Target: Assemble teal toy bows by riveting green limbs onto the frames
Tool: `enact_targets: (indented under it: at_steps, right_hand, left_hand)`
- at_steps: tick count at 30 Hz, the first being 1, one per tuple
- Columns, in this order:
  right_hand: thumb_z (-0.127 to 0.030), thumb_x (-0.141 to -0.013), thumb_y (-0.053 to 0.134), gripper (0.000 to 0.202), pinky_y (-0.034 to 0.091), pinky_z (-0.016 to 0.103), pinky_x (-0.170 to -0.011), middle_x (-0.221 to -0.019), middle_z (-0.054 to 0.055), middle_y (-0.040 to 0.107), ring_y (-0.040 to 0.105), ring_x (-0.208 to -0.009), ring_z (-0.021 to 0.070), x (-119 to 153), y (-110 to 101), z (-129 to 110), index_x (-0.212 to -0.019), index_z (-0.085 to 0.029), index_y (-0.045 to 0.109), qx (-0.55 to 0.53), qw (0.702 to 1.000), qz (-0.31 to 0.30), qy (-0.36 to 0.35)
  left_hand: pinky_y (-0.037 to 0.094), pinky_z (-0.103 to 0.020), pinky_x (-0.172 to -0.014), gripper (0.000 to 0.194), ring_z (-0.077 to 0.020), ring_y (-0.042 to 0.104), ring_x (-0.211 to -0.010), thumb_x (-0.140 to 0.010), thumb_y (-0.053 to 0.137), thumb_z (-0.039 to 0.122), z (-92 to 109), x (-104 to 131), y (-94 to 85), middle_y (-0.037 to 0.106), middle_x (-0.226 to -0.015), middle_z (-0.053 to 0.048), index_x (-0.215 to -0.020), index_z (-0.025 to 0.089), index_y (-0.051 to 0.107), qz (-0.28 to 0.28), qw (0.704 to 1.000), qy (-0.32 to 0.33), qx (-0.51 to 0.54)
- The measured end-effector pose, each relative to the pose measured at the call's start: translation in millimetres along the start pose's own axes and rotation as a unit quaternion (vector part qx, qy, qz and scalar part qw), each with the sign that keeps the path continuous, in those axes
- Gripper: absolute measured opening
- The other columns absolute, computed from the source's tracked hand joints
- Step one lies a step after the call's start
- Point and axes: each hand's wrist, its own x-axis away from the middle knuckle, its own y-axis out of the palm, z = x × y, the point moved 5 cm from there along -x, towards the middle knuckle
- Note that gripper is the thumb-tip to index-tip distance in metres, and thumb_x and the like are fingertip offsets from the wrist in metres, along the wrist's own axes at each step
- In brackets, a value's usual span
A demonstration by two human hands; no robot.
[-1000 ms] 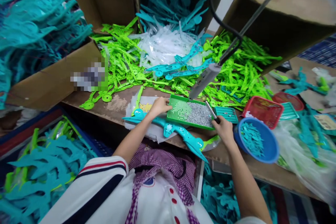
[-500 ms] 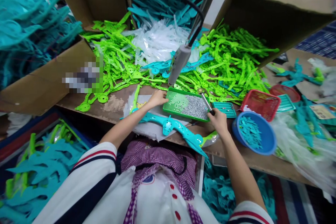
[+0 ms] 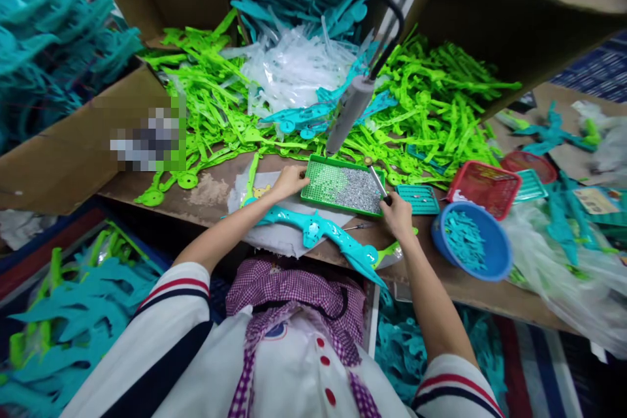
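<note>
A green perforated tray [image 3: 316, 192] holds many small grey metal pieces, heaped toward its right side. My left hand [image 3: 292, 181] grips the tray's left edge. In my right hand [image 3: 398, 214], at the tray's right end, is a metal tool [image 3: 377, 180] with a black handle and a round yellowish tip, slanting over the tray. Nearer my body a long turquoise plastic part [image 3: 313, 230] lies over a white sheet [image 3: 281, 241]. A thin screwdriver-like rod [image 3: 357, 226] rests just behind that part.
Lime-green parts [image 3: 431, 111] pile up behind the tray. A grey cylindrical device [image 3: 350, 114] hangs above it. To the right are a teal tray [image 3: 417, 208], a red basket [image 3: 507, 199] and a blue bowl [image 3: 504, 261] of turquoise pieces. A cardboard box [image 3: 78, 144] stands left.
The green tray and both hands have shifted slightly up and left in the view. The hanging device appears further right relative to the tray.
</note>
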Motion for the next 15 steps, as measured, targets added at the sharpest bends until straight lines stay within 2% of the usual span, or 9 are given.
enact_targets:
  at_steps: [2,5,8,10,12,15]
  right_hand:
    - [-0.046,-0.087,0.048,0.049,0.044,0.034,-0.071,-0.092,0.015,0.076,0.066,-0.079,0.028,2,-7,-1,-0.115,-0.013,0.07,-0.013,1.0,-0.009,-0.013]
    - [-0.054,-0.094,0.044,0.055,0.046,0.033,-0.073,-0.108,0.012,0.076,0.069,-0.087,0.0271,14,-34,4,-0.133,-0.02,0.064,0.004,0.997,-0.029,-0.065]
    - [-0.054,-0.097,0.041,0.05,0.042,0.031,-0.064,-0.116,0.008,0.075,0.069,-0.085,0.0257,25,-68,17,-0.134,-0.031,0.065,0.134,0.982,-0.06,-0.121]
    - [-0.052,-0.097,0.043,0.047,0.035,0.029,-0.056,-0.114,0.008,0.075,0.067,-0.073,0.0232,27,-83,25,-0.135,-0.035,0.064,0.236,0.954,-0.09,-0.16]
    - [-0.046,-0.096,0.044,0.047,0.027,0.029,-0.051,-0.108,0.009,0.075,0.063,-0.062,0.0199,26,-88,27,-0.138,-0.034,0.062,0.301,0.925,-0.118,-0.199]
    - [-0.038,-0.096,0.045,0.049,0.022,0.029,-0.05,-0.102,0.009,0.075,0.059,-0.058,0.0168,22,-78,14,-0.143,-0.031,0.057,0.324,0.897,-0.153,-0.259]
  left_hand:
    - [0.049,-0.03,-0.083,0.037,-0.0237,0.069,-0.088,-0.081,0.057,0.021,-2,1,1.2,0.078,-0.097,-0.007,-0.112,0.018,0.077,0.01,1.0,0.002,-0.004]
    - [0.048,-0.03,-0.083,0.038,-0.0228,0.065,-0.086,-0.083,0.056,0.022,-3,5,3.1,0.075,-0.093,-0.007,-0.116,0.019,0.076,0.013,1.0,-0.001,-0.014]
    - [0.046,-0.03,-0.083,0.036,-0.0226,0.063,-0.085,-0.09,0.053,0.026,-2,8,5.5,0.071,-0.089,-0.007,-0.118,0.02,0.074,0.011,1.0,-0.002,-0.022]
    - [0.046,-0.031,-0.085,0.036,-0.024,0.062,-0.088,-0.094,0.05,0.028,-2,10,7.6,0.069,-0.091,-0.009,-0.122,0.019,0.071,0.011,1.0,0.003,-0.026]
    - [0.045,-0.032,-0.088,0.039,-0.026,0.062,-0.093,-0.097,0.047,0.029,-2,11,10.2,0.067,-0.096,-0.011,-0.128,0.017,0.067,0.009,1.0,0.005,-0.028]
    - [0.044,-0.033,-0.091,0.049,-0.0282,0.06,-0.102,-0.099,0.043,0.03,-5,11,13.8,0.065,-0.108,-0.014,-0.145,0.015,0.053,0.012,1.0,0.001,-0.018]
